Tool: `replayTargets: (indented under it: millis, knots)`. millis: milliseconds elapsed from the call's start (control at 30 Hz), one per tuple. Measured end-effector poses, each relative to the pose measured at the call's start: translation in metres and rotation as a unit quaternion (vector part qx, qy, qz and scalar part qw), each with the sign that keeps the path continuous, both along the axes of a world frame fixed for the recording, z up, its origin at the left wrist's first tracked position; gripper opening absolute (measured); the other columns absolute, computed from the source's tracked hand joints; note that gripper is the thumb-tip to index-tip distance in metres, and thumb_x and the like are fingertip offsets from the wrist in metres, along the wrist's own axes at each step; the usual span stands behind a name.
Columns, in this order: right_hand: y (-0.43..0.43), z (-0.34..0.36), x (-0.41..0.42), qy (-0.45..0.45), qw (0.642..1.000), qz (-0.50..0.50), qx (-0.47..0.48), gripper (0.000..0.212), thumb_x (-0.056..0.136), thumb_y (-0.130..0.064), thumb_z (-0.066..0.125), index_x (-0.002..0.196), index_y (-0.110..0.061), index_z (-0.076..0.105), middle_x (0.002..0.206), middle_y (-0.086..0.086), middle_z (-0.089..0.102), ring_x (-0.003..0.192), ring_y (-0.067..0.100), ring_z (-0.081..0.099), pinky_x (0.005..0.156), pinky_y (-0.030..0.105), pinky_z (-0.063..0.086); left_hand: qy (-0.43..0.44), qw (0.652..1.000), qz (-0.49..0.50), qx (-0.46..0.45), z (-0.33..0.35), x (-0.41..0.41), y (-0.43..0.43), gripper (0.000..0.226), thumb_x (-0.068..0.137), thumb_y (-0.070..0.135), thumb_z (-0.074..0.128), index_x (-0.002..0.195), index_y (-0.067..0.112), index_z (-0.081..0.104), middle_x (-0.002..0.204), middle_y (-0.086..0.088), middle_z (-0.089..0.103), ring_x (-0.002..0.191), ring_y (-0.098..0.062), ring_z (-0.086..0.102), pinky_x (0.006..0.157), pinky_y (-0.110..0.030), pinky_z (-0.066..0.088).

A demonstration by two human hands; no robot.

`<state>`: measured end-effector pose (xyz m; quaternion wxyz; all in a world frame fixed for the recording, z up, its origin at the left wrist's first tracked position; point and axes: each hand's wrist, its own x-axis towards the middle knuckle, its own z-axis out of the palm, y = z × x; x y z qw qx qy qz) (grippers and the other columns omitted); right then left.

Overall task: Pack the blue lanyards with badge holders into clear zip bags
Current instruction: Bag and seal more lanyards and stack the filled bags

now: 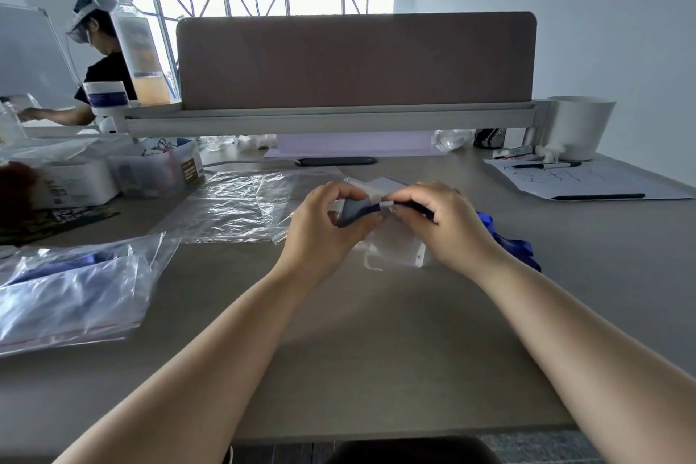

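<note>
Head camera, looking forward and down at a grey desk (pixel 339 350). Both hands meet near the middle of the desk, close together. The left hand (pixel 327 226) has curled fingers and pinches a folded loop of the blue lanyard (pixel 516 249). The right hand (pixel 446 228) pinches the strap just beside it, at what seems to be the clip end. The rest of the lanyard trails in a loose bunch behind the right wrist. A clear badge holder (pixel 399 249) lies flat on the desk under the hands, apparently attached to the strap. The person seems to be folding the strap small so that it fits a bag with the holder. Empty zip bags (pixel 241 203) lie spread just left of the hands, within easy reach for the next step. A pile of packed bags (pixel 67 286) with blue showing inside sits at the near left, out of the working space. Beyond are a brown divider (pixel 357 60), a sheet of paper (pixel 587 183) with pens at right, and another person (pixel 101 60) at far left.
</note>
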<state>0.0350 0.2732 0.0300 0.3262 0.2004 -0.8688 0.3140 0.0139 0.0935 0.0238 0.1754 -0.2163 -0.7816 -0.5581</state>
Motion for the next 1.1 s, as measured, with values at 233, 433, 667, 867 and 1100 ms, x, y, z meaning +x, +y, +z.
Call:
replayTargets:
  millis: [233,433,667,867,1100]
  knots:
    - [0.004,0.003,0.001,0.005,0.997,0.006,-0.080,0.005,0.084,-0.028,0.066,0.086,-0.031,0.062,0.079,-0.023,0.062,0.080,0.001,0.059,0.085,0.032,0.044,0.031,0.999,0.014,0.003,0.004,0.001,-0.002,0.018,0.077,0.012,0.073,0.074,0.029,0.070,0.091,0.004,0.067,0.070,-0.015,0.060,0.068,-0.031,0.052]
    - [0.014,0.009,0.002,-0.051,0.983,0.018,-0.173,0.007,0.090,-0.015,0.062,0.093,-0.017,0.068,0.077,-0.020,0.065,0.072,-0.008,0.057,0.067,0.008,0.045,-0.048,0.997,-0.001,0.062,0.011,0.000,-0.013,0.014,0.082,0.007,0.068,0.078,0.021,0.070,0.084,-0.003,0.072,0.075,-0.024,0.065,0.075,-0.040,0.055]
    - [0.019,0.009,0.002,-0.103,0.962,0.034,-0.252,0.016,0.092,-0.017,0.059,0.096,-0.028,0.070,0.076,0.008,0.067,0.064,0.015,0.052,0.061,0.019,0.041,-0.147,0.966,-0.030,0.210,0.013,-0.006,-0.023,0.018,0.084,0.005,0.066,0.073,0.019,0.070,0.078,-0.006,0.069,0.071,-0.020,0.061,0.073,-0.035,0.050]
    - [0.012,0.000,-0.002,-0.150,0.979,0.018,-0.138,0.015,0.093,-0.015,0.056,0.091,-0.017,0.071,0.058,-0.017,0.058,0.050,0.000,0.044,0.054,0.015,0.035,-0.148,0.943,0.025,0.297,0.013,-0.008,-0.026,0.015,0.083,0.006,0.068,0.074,0.018,0.070,0.073,-0.002,0.070,0.067,-0.014,0.065,0.070,-0.027,0.053]
    - [-0.005,-0.009,0.003,-0.098,0.992,0.022,0.077,0.012,0.090,-0.024,0.061,0.096,-0.026,0.071,0.076,-0.015,0.068,0.074,0.011,0.061,0.075,0.024,0.042,-0.018,0.971,0.169,0.166,0.010,-0.009,-0.023,0.004,0.083,0.016,0.069,0.083,0.021,0.070,0.081,0.010,0.070,0.076,-0.005,0.064,0.067,-0.018,0.049]
